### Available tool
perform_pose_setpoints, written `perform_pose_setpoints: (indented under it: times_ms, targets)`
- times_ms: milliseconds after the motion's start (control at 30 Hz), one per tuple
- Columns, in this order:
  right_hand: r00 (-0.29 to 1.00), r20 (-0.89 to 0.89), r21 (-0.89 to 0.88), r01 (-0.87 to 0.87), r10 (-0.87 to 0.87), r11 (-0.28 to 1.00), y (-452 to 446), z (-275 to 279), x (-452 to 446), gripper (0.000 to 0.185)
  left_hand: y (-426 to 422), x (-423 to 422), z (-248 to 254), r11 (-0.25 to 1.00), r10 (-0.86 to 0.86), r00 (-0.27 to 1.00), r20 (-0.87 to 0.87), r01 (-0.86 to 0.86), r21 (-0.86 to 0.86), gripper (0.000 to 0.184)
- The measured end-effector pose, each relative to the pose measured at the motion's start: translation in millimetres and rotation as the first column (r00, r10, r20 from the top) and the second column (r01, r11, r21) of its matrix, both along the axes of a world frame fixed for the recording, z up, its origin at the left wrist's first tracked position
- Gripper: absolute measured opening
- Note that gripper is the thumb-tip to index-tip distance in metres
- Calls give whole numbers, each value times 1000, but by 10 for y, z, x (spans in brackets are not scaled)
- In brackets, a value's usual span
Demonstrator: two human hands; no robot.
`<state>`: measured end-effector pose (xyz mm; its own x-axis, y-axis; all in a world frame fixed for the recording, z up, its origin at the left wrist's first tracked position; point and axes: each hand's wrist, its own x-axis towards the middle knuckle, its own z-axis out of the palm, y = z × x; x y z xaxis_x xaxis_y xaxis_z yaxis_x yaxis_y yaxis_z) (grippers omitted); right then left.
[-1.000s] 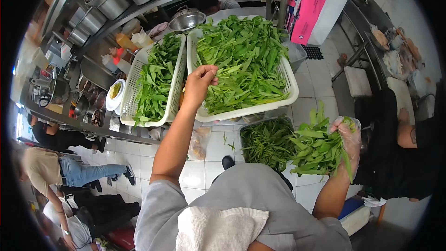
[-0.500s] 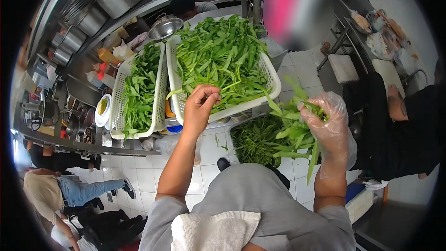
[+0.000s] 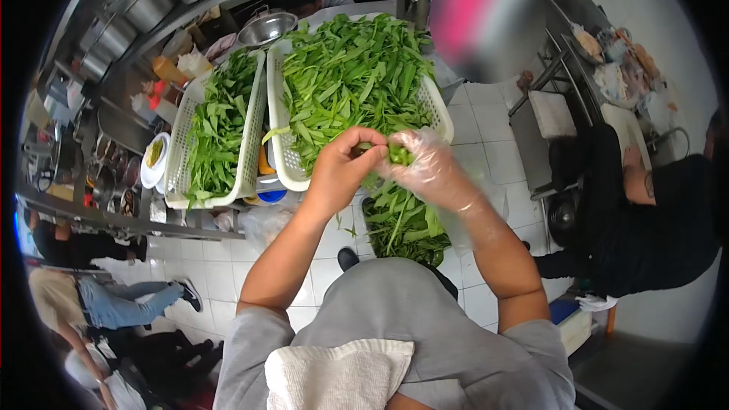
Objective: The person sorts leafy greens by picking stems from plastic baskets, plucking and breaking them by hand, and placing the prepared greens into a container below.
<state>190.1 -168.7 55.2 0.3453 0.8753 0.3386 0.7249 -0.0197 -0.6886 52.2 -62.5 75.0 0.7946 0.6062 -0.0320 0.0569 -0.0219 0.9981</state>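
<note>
A clear plastic glove covers my right hand (image 3: pixel 434 171), which is closed round a bunch of water spinach (image 3: pixel 400 154). The stem ends poke out at the top of the fist and the leaves hang below it. Bare, my left hand (image 3: pixel 345 171) is pinched closed right beside those stem ends; what its fingertips hold is hidden. Just beyond my hands stands a large white perforated basket (image 3: pixel 443 115) heaped with loose water spinach (image 3: pixel 357 76). On its left, a narrower white basket (image 3: pixel 254 140) contains more greens.
Below my hands, a container of darker greens (image 3: pixel 414 247) stands on the tiled floor (image 3: pixel 323 288), partly hidden. A metal colander (image 3: pixel 267 28) sits behind the baskets. A white plate (image 3: pixel 156 159) is at the left. A person in black (image 3: pixel 645 228) stands at the right.
My right hand has swung left and inward with the bunch, meeting my left hand before the large basket. My left hand has moved slightly right. The baskets sit slightly farther left in view.
</note>
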Motion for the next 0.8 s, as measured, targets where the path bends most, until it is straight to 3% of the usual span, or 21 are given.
perform_pose_setpoints:
  times_ms: [67,133,167,200,267,333,367,400,433,500,533,567,633,800]
  targets:
    - [999,-32,-3,-22,21,1000,-28,21,81,41,45,2,-32,994,41,997,61,-35,-99,11]
    - [877,-431,-271,99,-212,958,-82,122,149,45,134,-40,-55,984,142,981,129,-125,-131,13]
    - [779,-584,-262,84,-227,961,-97,38,229,49,172,-64,-98,976,185,965,184,-158,-151,13]
    - [780,-579,-264,93,-235,960,-112,-39,299,49,184,-94,-112,968,224,959,175,-197,-158,13]
    - [636,-769,6,113,-68,994,-159,-85,389,39,173,-163,-242,975,185,968,171,-160,-153,10]
    - [733,-640,-124,196,-229,973,-310,112,435,41,13,-181,-458,994,54,995,81,-46,-102,9]
    - [757,-565,-216,250,-330,944,-341,230,402,45,-101,-165,-702,994,-113,991,77,112,13,12]
    - [763,-573,-174,243,-299,954,-384,224,420,44,-169,-185,-993,965,-232,972,43,224,139,15]
    - [775,-586,-118,208,-238,971,-405,209,482,43,-163,-217,-1265,764,-447,881,-158,467,444,30]
    - [767,-579,-152,231,-276,961,-348,359,487,38,-406,-338,-1291,704,-340,872,-351,484,520,40]
    - [822,-521,-137,187,-231,973,-305,538,427,34,-400,-431,-1299,672,-298,846,-443,515,532,44]
    - [873,-441,-102,181,-207,978,-216,562,442,31,-312,-535,-1272,695,-248,864,-439,474,540,44]
    - [896,-426,-119,84,-127,989,9,814,278,39,-158,-698,-1211,704,-429,789,-440,597,385,46]
    - [974,-227,-154,-16,-19,988,889,1289,-366,47,204,-1486,-1192,800,-232,860,-455,435,413,46]
